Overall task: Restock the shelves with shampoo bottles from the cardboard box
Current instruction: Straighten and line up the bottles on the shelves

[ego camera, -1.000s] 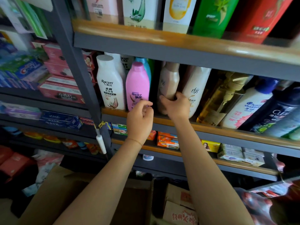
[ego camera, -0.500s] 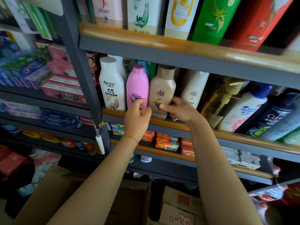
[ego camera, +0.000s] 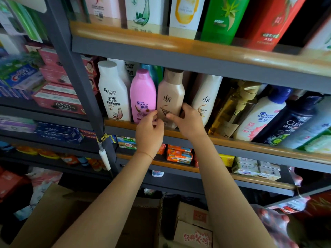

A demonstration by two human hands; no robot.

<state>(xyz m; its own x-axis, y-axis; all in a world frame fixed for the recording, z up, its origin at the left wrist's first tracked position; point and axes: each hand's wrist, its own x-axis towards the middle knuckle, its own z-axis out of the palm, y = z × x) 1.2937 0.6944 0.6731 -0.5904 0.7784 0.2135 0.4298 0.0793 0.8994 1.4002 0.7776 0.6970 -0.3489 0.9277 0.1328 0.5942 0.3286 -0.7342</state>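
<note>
Beige bottle stands on shelf, between Rejoice bottle and white bottle

Dim, warm light falls from above, leaving a soft sheen on the shelf edge over the hands; below the hands the floor area sinks into shadow; toothpaste boxes far to the left smear with blur; wide-angle bowing bends the shelving at both edges.

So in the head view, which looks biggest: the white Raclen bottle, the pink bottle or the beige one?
1. White Raclen bottle.
2. Beige bottle, its base hidden behind the hands, so second is unsure.
3. Pink bottle.
</note>
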